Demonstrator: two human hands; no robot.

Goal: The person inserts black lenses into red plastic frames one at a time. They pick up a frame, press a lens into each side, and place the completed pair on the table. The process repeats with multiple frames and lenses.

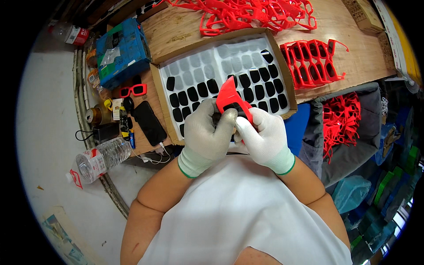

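Observation:
Both of my gloved hands hold one red sunglasses frame (228, 93) in front of my chest, over the near edge of a cardboard tray. My left hand (205, 132), in a greyish glove, grips it from the left with the thumb against a dark lens (232, 106). From the right, my right hand (264, 137) in a white glove pinches the frame between thumb and fingers. Part of the frame is hidden behind my fingers. Rows of black lenses (202, 89) lie in the cardboard tray (289, 84), several under a translucent white sheet (190, 66).
Red frames (258, 15) are heaped at the back, and lensed sunglasses (312, 64) stand stacked at right. A grey-lined bin (371, 128) holds more red frames. At left are a blue box (121, 53), phone (149, 123), red sunglasses (133, 90) and large plastic bottle (99, 161).

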